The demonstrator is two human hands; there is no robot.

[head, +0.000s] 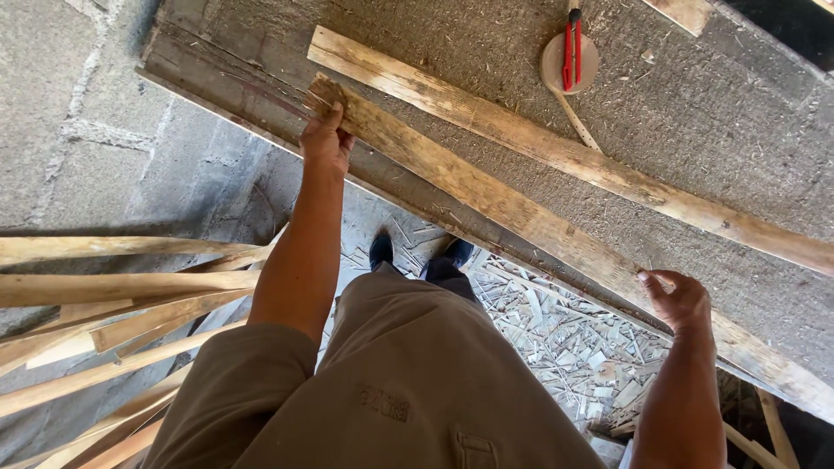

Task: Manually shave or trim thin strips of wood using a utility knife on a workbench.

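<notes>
The left hand (326,139) has its grip closed on the end of the near plank (486,195), which lies slanted on the dusty counter (695,130). The right hand (682,300) pinches the same plank's near edge (a second plank (556,152) lies just beside it).

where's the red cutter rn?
In the head view, the red cutter lies at the top, right of centre, on a round disc on the dusty workbench, just beyond the far plank and away from both hands.
</notes>
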